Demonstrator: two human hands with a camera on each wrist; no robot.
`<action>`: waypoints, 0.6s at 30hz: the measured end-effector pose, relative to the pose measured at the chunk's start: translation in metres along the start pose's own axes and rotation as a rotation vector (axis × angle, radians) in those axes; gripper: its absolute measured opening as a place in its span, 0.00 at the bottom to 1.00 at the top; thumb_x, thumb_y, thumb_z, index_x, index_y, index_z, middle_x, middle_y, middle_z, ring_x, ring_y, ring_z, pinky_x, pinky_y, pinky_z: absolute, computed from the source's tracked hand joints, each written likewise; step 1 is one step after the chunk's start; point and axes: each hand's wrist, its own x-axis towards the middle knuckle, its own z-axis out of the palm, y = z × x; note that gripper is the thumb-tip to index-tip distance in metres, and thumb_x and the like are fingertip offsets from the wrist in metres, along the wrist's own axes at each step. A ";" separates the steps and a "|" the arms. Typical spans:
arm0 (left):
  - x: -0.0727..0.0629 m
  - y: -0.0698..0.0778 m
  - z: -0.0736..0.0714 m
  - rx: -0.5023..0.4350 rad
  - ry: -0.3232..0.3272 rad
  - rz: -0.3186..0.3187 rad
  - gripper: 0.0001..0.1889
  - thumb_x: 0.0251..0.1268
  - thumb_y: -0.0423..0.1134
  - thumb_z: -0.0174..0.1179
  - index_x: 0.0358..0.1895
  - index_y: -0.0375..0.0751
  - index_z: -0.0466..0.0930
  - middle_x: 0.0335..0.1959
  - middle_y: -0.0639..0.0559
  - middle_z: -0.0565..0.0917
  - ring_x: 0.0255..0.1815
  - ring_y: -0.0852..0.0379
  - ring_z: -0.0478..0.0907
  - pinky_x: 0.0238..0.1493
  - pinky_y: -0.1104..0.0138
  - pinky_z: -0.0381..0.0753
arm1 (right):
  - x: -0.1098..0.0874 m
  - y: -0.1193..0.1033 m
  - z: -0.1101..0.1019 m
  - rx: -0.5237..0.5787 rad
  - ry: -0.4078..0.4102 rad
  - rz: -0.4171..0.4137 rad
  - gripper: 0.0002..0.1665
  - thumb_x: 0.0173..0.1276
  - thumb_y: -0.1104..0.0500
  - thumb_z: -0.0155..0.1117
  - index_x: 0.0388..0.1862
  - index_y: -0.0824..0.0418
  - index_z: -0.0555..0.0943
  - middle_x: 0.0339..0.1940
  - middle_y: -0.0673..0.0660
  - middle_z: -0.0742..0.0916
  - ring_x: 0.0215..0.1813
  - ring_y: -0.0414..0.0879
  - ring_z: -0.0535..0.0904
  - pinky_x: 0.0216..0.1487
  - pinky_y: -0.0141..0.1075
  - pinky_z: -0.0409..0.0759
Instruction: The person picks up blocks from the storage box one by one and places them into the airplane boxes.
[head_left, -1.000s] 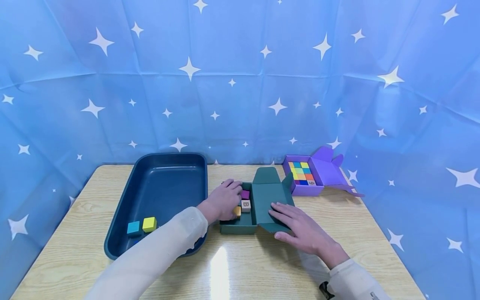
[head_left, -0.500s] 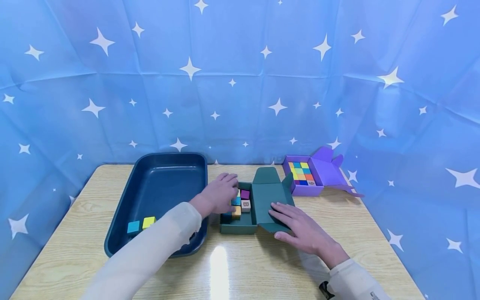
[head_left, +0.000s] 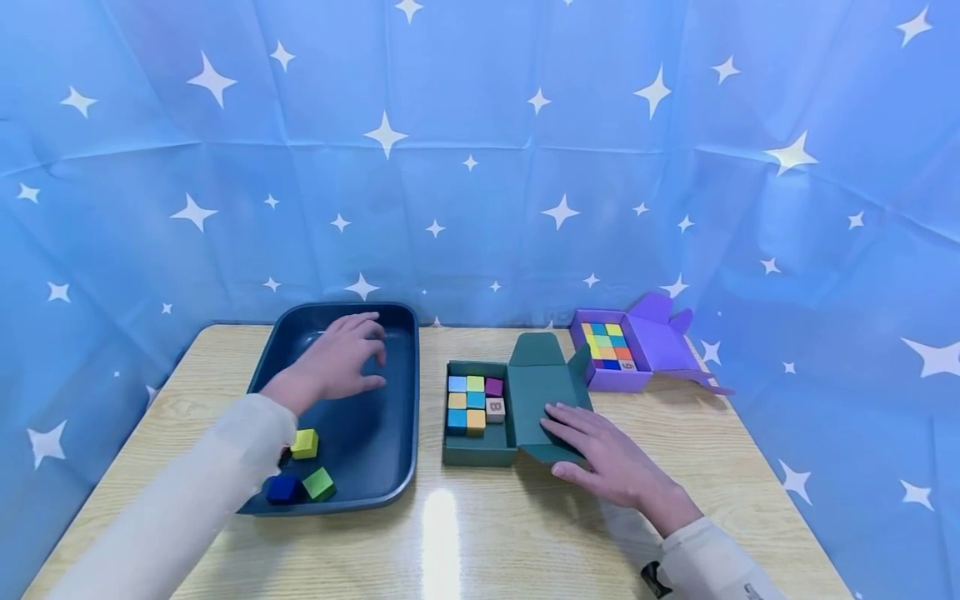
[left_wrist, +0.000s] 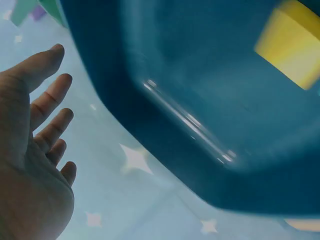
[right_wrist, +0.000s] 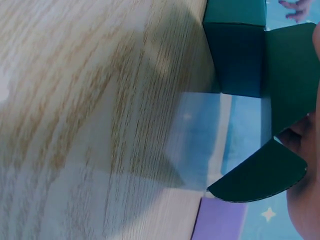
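Observation:
My left hand [head_left: 341, 358] hovers over the dark blue tray [head_left: 408, 400], its fingers loosely bent and nothing in them. In the left wrist view the same hand [left_wrist: 37, 135] appears beside the tray wall, palm bare. Near the tray's front lie a yellow cube [head_left: 305, 444], a green cube [head_left: 319, 484] and a blue cube [head_left: 283, 489]. My right hand [head_left: 611, 458] rests with extended fingers on the opened lid [head_left: 543, 400] of a green box [head_left: 480, 457]. Inside that box sit several coloured cubes in rows, including a wooden one marked B [head_left: 495, 409].
Behind the green box, to the right, stands an open purple box [head_left: 617, 382] filled with several coloured cubes. Its lid [head_left: 663, 346] folds out to the right. A blue star-patterned curtain [head_left: 480, 167] hangs right behind the wooden table [head_left: 480, 533].
My left hand has left the green box and swung left over the tray, uncovering the cubes in the box. The right hand stays on the lid.

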 end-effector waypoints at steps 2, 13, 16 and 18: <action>-0.011 -0.011 -0.001 -0.006 -0.004 -0.018 0.12 0.53 0.52 0.71 0.36 0.50 0.85 0.60 0.46 0.78 0.77 0.41 0.55 0.77 0.43 0.53 | 0.000 0.000 0.000 -0.004 0.002 -0.002 0.37 0.68 0.41 0.60 0.74 0.50 0.67 0.77 0.50 0.68 0.77 0.52 0.63 0.72 0.54 0.67; -0.056 -0.046 -0.002 -0.001 -0.031 -0.039 0.10 0.51 0.49 0.73 0.33 0.51 0.86 0.58 0.43 0.79 0.74 0.37 0.57 0.73 0.38 0.56 | -0.001 0.001 0.000 -0.004 -0.001 0.010 0.37 0.68 0.42 0.61 0.73 0.50 0.67 0.77 0.49 0.68 0.77 0.52 0.63 0.72 0.54 0.67; -0.068 -0.053 0.000 -0.025 -0.048 -0.051 0.10 0.51 0.48 0.73 0.33 0.51 0.86 0.57 0.43 0.79 0.74 0.36 0.58 0.71 0.37 0.56 | -0.001 0.001 0.000 -0.010 -0.004 0.006 0.37 0.68 0.41 0.61 0.74 0.50 0.67 0.77 0.49 0.68 0.77 0.52 0.63 0.72 0.54 0.67; -0.076 -0.056 0.002 -0.042 -0.056 -0.051 0.09 0.51 0.48 0.73 0.32 0.52 0.86 0.57 0.42 0.79 0.73 0.35 0.59 0.70 0.35 0.57 | -0.001 0.001 0.000 -0.009 0.000 0.005 0.37 0.68 0.41 0.61 0.74 0.50 0.67 0.77 0.49 0.68 0.77 0.52 0.64 0.72 0.54 0.67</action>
